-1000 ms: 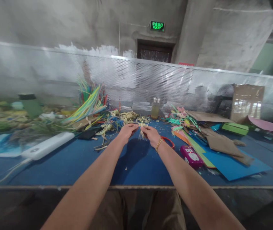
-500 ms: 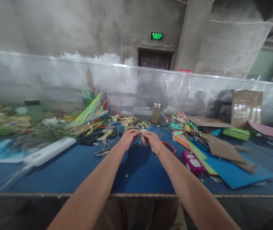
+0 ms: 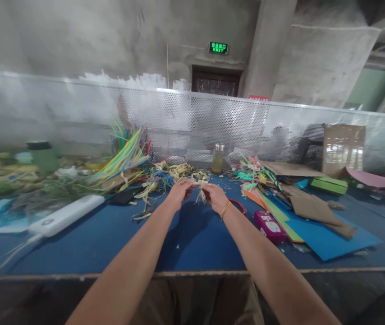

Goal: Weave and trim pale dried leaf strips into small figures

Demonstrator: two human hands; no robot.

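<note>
Above the middle of the blue table, a small tuft of pale, straw-like strands (image 3: 200,196) hangs with its loose ends down. My left hand (image 3: 181,192) pinches the top of it from the left, thumb and fingertips together. From the other side my right hand (image 3: 215,197), with a gold bracelet at the wrist, is closed on the same tuft. A short pale yellow strip runs between the two sets of fingertips. Behind the hands lies a heap of similar pale strips (image 3: 179,169). A red loop (image 3: 239,206), partly covered by my right wrist, lies beside it.
A white power strip (image 3: 67,215) with its cable lies left, near a bundle of coloured strips (image 3: 128,153). A glass jar (image 3: 217,159) stands at the back. To the right are a purple case (image 3: 269,226), blue sheets (image 3: 334,241) and brown cardboard (image 3: 317,210).
The view has shifted slightly. My left fingertips have moved a little around the top of the tuft, and the pale strip between the hands shows more plainly. Both hands keep their hold.
</note>
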